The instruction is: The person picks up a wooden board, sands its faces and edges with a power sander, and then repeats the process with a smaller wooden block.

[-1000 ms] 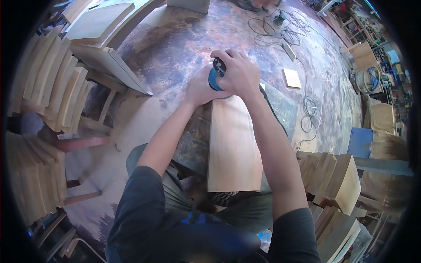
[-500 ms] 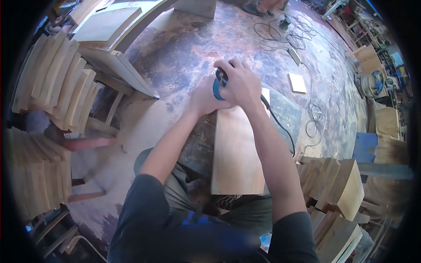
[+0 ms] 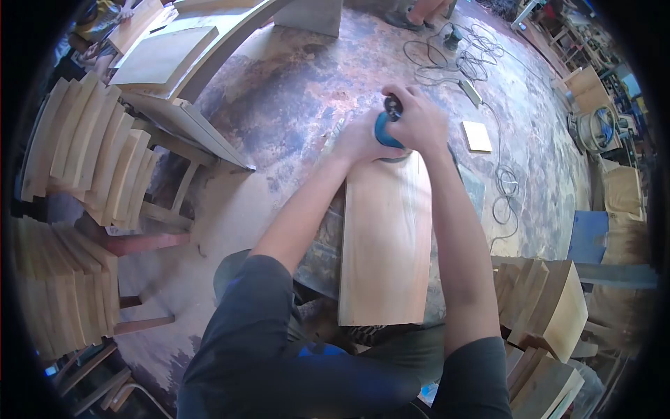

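**Sander at the far end of the board**

The wooden board (image 3: 384,244) is lying lengthwise on the dark bench (image 3: 317,244), with its far end under the tool. Both hands are clamping the blue sander (image 3: 385,131) there, the right hand (image 3: 420,122) over its top and the left hand (image 3: 357,141) against its side. I am fearing the pad is tipping over the end and rounding it. The cable (image 3: 504,192) on the floor, perhaps this tool's, may snag. A second ago the sander was working the left corner; now it is sitting mid-edge.

Both arms outstretched forward, left hand (image 3: 357,142) and right hand (image 3: 421,124) pressed together, both clenched.
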Motion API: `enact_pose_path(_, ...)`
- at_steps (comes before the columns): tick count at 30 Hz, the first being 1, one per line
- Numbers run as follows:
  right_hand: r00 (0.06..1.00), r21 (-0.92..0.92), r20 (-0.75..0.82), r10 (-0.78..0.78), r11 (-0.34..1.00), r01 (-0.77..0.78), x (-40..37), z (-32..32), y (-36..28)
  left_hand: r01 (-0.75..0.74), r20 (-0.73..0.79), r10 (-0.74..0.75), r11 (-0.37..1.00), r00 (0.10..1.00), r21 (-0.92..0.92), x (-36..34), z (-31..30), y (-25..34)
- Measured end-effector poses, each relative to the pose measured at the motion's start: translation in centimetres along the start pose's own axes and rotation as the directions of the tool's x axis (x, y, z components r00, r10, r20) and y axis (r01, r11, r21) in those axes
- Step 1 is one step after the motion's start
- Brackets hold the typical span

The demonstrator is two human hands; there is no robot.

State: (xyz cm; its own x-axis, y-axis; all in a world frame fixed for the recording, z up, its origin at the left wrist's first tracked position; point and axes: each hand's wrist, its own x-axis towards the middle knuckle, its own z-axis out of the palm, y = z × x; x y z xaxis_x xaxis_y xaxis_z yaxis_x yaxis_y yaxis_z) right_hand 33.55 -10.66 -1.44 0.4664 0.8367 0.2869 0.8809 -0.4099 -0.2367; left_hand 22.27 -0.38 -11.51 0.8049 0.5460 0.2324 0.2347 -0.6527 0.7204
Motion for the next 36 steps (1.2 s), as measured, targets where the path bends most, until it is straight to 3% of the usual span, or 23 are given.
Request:
enact_pose_path(3,0.997,0.003,-0.073,-0.023,1.000,0.023,-1.0,0.3,0.8,-0.105,0.002,0.105,0.992,0.994,0.071,-0.1,0.7,-0.1)
enact_pose_path(5,1.000,0.011,-0.023,-0.001,1.000,0.002,-1.4,-0.5,-2.1,0.063,0.084,-0.057,0.995,0.995,-0.072,-1.3,-0.8,-0.3)
enact_pose_path(9,0.989,0.105,-0.077,-0.123,0.986,0.131,-3.6,0.8,-6.8,0.026,-0.102,-0.040,0.990,0.994,-0.136,-7.2,-3.1,-2.6)
enact_pose_path(10,0.990,0.114,-0.074,-0.122,0.985,0.130,-5.0,0.7,-7.6,-0.111,-0.111,0.101,0.990,0.989,-0.086,-8.4,-4.2,-1.7)
enact_pose_path(11,0.986,0.115,-0.099,-0.136,0.982,0.147,-6.4,0.4,-8.5,-0.111,-0.111,0.102,0.991,0.989,-0.078,-9.5,-4.6,-1.3)
enact_pose_path(17,0.993,0.126,-0.073,-0.094,0.987,0.103,-14.9,-2.6,-11.4,0.008,-0.014,-0.012,0.975,1.000,-0.223,-17.6,-3.5,0.4)
enact_pose_path(19,0.996,0.121,-0.022,-0.085,0.989,0.087,-16.9,-3.5,-12.5,-0.066,-0.061,0.064,0.997,0.996,-0.027,-20.3,-3.8,1.3)
enact_pose_path(20,0.995,0.119,-0.024,-0.096,0.988,0.098,-16.4,-3.6,-12.5,-0.021,-0.006,0.021,1.000,1.000,-0.023,-20.9,-4.6,2.3)
enact_pose_path(23,0.995,0.132,0.015,-0.101,0.986,0.098,-15.1,-2.7,-11.8,-0.016,-0.048,0.014,0.999,0.999,-0.032,-18.4,-3.4,0.0)
enact_pose_path(25,0.988,0.122,-0.116,-0.102,0.986,0.116,-11.0,-0.7,-9.4,-0.020,-0.097,0.017,0.999,0.995,-0.029,-14.1,-3.3,-0.3)
enact_pose_path(27,0.993,0.099,-0.080,-0.083,0.991,0.091,-7.7,-0.8,-8.3,-0.021,-0.051,0.018,0.997,0.999,-0.067,-11.1,-2.9,-1.1)
enact_pose_path(30,0.996,0.075,-0.059,-0.068,0.995,0.072,-9.3,-0.9,-8.3,0.014,0.041,-0.010,0.993,0.999,-0.117,-11.4,-3.8,-0.1)
enact_pose_path(33,0.997,0.114,-0.037,-0.064,0.991,0.068,-14.9,-2.7,-9.9,0.013,0.011,-0.011,0.993,1.000,-0.121,-17.5,-2.6,1.7)
enact_pose_path(35,0.996,0.128,-0.010,-0.087,0.988,0.088,-19.6,-4.4,-10.9,-0.099,-0.273,0.057,0.985,0.960,-0.143,-23.5,0.3,2.3)
enact_pose_path(36,0.995,0.139,0.011,-0.095,0.986,0.093,-22.1,-5.4,-11.5,-0.088,-0.216,0.062,0.990,0.974,-0.112,-26.4,1.2,2.5)
